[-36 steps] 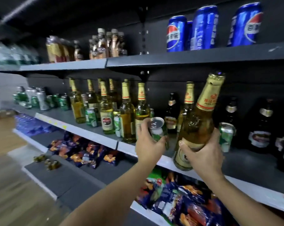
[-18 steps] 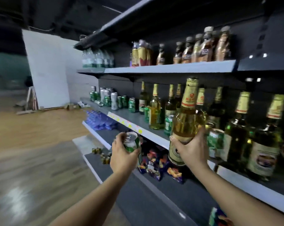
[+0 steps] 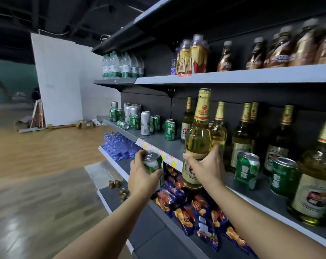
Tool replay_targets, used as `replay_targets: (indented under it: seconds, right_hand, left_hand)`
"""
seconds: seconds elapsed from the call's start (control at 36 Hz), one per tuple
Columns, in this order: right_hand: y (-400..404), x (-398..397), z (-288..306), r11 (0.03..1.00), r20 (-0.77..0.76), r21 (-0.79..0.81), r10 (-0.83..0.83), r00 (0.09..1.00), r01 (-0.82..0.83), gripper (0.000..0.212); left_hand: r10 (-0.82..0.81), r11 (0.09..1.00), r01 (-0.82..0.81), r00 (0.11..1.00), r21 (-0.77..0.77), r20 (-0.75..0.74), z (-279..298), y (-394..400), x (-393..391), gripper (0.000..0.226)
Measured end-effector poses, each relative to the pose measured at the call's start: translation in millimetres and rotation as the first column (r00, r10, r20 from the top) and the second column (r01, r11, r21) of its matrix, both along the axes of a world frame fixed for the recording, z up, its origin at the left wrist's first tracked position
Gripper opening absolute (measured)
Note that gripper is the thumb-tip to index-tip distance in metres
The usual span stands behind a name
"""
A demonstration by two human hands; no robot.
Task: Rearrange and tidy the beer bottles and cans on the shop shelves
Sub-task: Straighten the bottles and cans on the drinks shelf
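Note:
My left hand point(image 3: 142, 176) grips a green beer can point(image 3: 154, 163), held in the air in front of the middle shelf point(image 3: 164, 146). My right hand point(image 3: 207, 167) holds a tall golden beer bottle point(image 3: 198, 139) with a gold foil neck, upright just off the shelf's front edge. Behind it stand more gold-necked beer bottles point(image 3: 241, 139) in a row. Two green cans point(image 3: 247, 171) sit among the bottles at the right. Further left on the same shelf are green and silver cans point(image 3: 134, 116), one of them lying on its side point(image 3: 123, 124), and a lone green can point(image 3: 170, 130).
The top shelf point(image 3: 233, 74) carries amber drink bottles and water bottles point(image 3: 121, 65). Below the beer shelf lie snack packets point(image 3: 188, 208) and blue bottled-water packs point(image 3: 119, 144). To the left is wooden floor point(image 3: 36, 165), with cardboard boxes by a white wall.
The view has swung left along the shelves. Both hands have moved left with the can and the bottle still held; the can cluster at the shelf's left end is nearer.

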State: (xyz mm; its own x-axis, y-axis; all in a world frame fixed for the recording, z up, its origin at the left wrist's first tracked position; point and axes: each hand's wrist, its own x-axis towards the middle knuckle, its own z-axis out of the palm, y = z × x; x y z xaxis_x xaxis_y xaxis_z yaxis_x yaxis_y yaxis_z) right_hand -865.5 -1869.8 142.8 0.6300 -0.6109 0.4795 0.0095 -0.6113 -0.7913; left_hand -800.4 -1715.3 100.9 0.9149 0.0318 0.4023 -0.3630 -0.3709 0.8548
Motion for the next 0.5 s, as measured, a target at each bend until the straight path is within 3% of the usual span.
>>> replay_targets:
  seconds: [0.14,0.28,0.5]
  right_hand:
    - [-11.2,76.4,9.7,0.998,0.017,0.056,0.015,1.0,-0.016,0.086]
    - [-25.3,139.6,18.7,0.998,0.003,0.065,-0.021,1.0,0.021,0.077]
    - [-51.7,229.3,11.4,0.989,-0.067,0.073,-0.125,0.99,0.129,0.079]
  left_hand:
    - [-0.047,0.999,0.047,0.999,-0.004,0.012,15.4,-19.7,73.9,0.065]
    - [-0.056,0.997,0.057,0.998,-0.043,0.025,29.5,-36.2,142.3,0.076]
    - [-0.139,0.99,0.139,0.99,-0.019,-0.001,25.9,-67.3,250.4,0.068]
